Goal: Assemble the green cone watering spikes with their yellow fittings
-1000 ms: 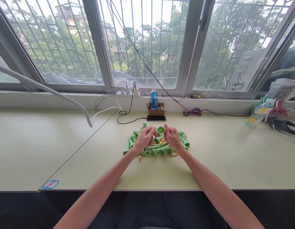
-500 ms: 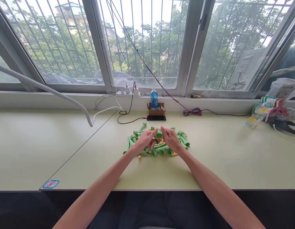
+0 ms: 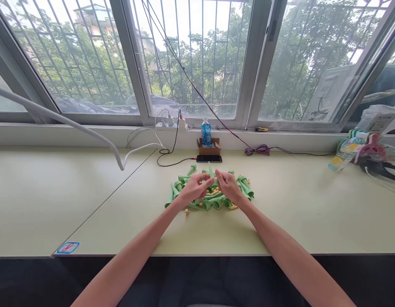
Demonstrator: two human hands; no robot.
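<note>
A heap of green cone-shaped plastic pieces (image 3: 242,186) mixed with small yellow bits lies on the pale green table (image 3: 120,213). Both my hands hover over the heap's middle. My left hand (image 3: 193,187) and my right hand (image 3: 227,184) pinch one green cone (image 3: 210,172) between them, its thin tip pointing up and away. The fingers of both hands are curled around it. One yellow bit (image 3: 186,211) lies loose at the heap's near left.
A black phone (image 3: 209,158), a small cardboard box (image 3: 209,147) and a blue-labelled bottle (image 3: 206,131) stand behind the heap by the window sill. Cables run along the sill. A white hose (image 3: 72,125) crosses the left. Bags and clutter (image 3: 370,149) sit far right.
My hands have come closer together, and the green cone between them has turned from showing its round open end to pointing its tip upward.
</note>
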